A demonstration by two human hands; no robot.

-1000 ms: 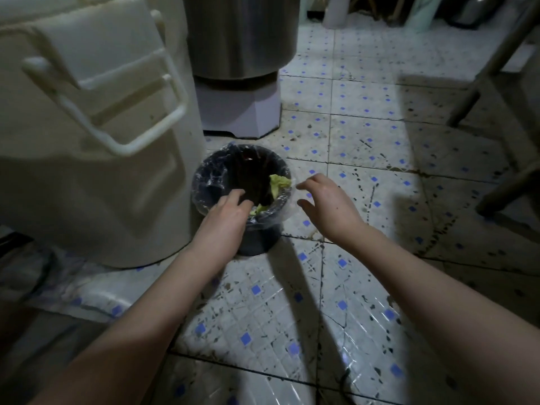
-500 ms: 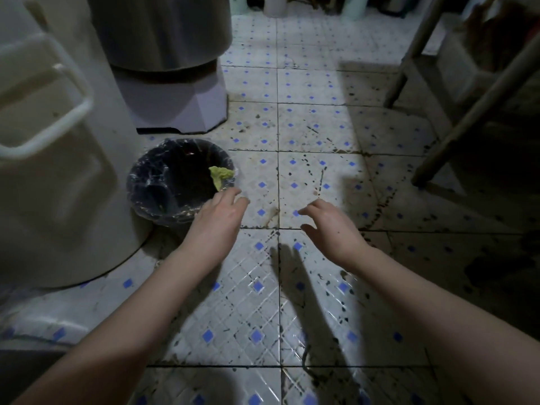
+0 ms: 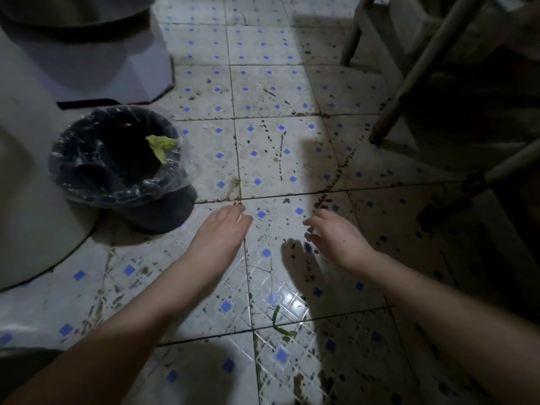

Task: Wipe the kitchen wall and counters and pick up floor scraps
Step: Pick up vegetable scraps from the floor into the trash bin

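Below, a speckled tiled floor (image 3: pixel 263 92) is seen, with a lined black bin (image 3: pixel 163 211) stood at the left. The left hand (image 3: pixel 222 232) and right hand (image 3: pixel 336 235) are held empty over the tiles beside it, the left fingers (image 3: pixel 233 213) straight and together, the right fingers loosely curled and slightly apart. A yellow-green leaf (image 3: pixel 162 146) is draped on the bin's rim, and a thin green scrap (image 3: pixel 277 323) is seen on the floor between the forearms.

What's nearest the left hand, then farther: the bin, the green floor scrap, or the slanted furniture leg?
1. The bin, just left of it.
2. The green scrap, back toward the person.
3. The furniture leg, far right.
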